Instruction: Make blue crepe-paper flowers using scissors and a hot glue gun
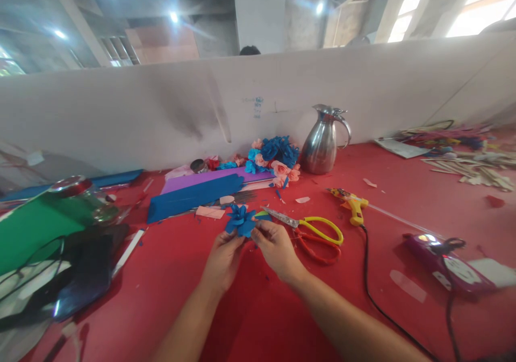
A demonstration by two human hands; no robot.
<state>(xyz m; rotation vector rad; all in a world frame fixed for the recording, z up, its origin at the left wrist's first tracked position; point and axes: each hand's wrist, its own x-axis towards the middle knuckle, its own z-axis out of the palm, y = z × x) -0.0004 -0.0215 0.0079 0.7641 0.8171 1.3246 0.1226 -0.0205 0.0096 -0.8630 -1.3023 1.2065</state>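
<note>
A blue paper flower (241,219) is held up over the red table (173,276), between my two hands. My left hand (223,257) pinches its lower left edge. My right hand (277,245) has thumb and fingers closed on its right side. Just behind my right hand lie scissors (322,232) with one yellow and one red handle, blades pointing left. A small green piece (262,213) shows beside the blade tips. Behind the flower rest a blue paper strip (189,197) and a purple sheet (177,183).
A pile of blue and pink paper flowers (278,155) stands beside a steel jug (321,142). To the right are a yellow glue gun (355,207), its cord and a power strip (451,268). A glass jar (86,203) and dark device (86,281) lie left.
</note>
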